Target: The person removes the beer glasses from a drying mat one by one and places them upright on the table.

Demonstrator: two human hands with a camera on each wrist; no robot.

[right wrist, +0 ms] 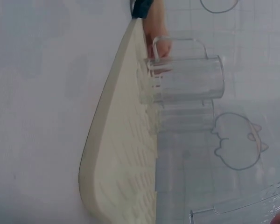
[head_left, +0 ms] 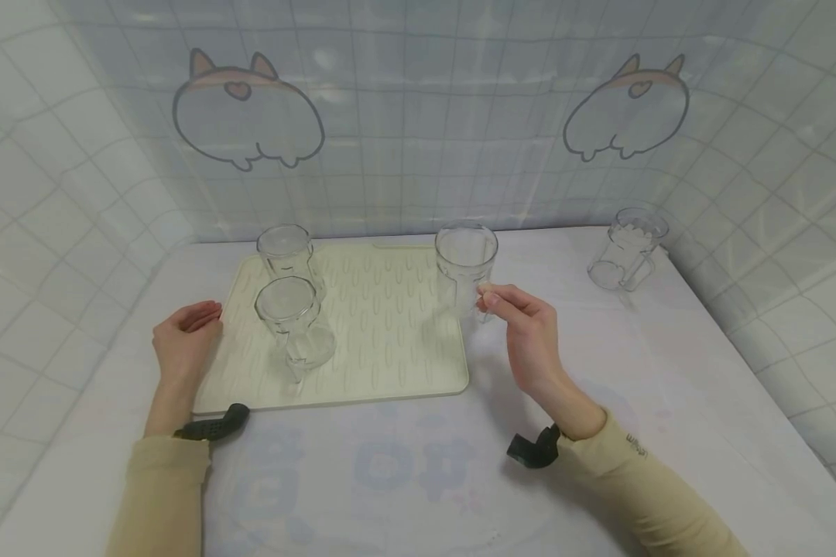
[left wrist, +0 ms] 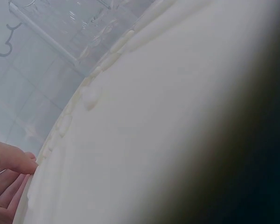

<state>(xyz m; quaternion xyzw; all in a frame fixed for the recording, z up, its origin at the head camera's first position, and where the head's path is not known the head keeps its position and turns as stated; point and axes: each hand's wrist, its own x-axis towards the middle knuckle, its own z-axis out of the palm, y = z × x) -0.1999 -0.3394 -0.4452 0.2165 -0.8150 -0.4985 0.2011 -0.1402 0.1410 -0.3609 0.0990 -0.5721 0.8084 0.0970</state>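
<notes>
My right hand (head_left: 529, 333) pinches the handle of a clear glass mug (head_left: 465, 259) between thumb and fingers. This mug is upright over the right part of a cream ridged drying mat (head_left: 390, 363); whether its base touches the mat I cannot tell. In the right wrist view only part of that mug (right wrist: 238, 210) shows, at the lower right. My left hand (head_left: 188, 336) is at the mat's left edge, fingers loosely bent, the thumb (left wrist: 21, 161) against the edge. Two more glass mugs stand on the mat's left half, one at the back (head_left: 286, 246) and one in front (head_left: 289, 305).
Another clear glass mug (head_left: 627, 251) stands on the white tablecloth (head_left: 571, 271) at the far right, its handle toward the right. A tiled-pattern curtain (head_left: 425, 139) with cartoon animals rises behind the table. Dark wrist straps (head_left: 216, 424) are on both arms.
</notes>
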